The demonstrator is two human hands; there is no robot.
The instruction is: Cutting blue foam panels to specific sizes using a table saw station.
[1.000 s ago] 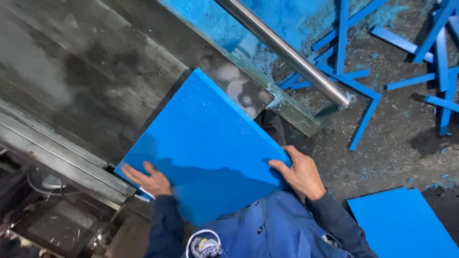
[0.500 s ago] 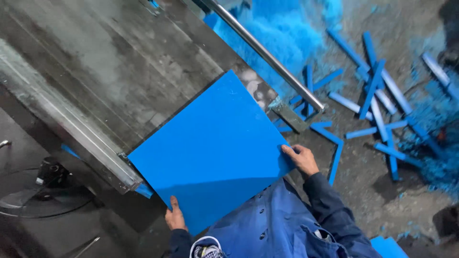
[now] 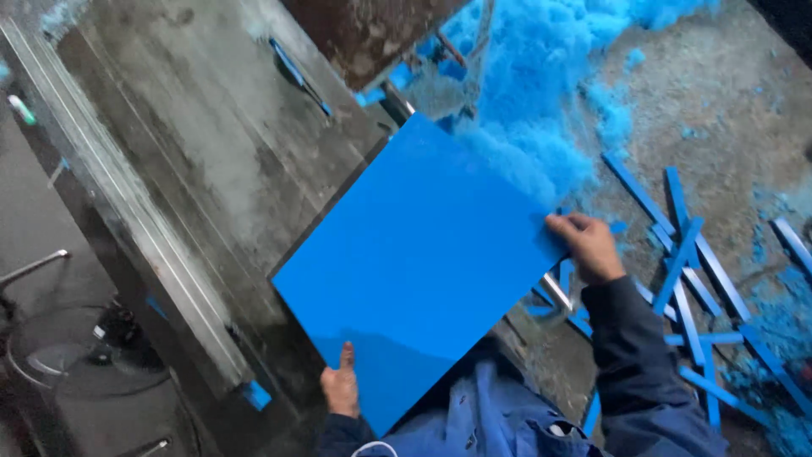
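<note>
My left hand [image 3: 341,385] and right hand [image 3: 585,245] grip the blue sheet [image 3: 419,271] by its edges; it hides, probably, my curled fingertips and part of the grey table [image 3: 194,161].

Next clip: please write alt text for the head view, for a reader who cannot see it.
A person holds a flat blue sheet over a worn grey table, left hand at its near edge and right hand gripping its right corner. Blue offcut strips and a heap of blue dust litter the floor to the right.
</note>
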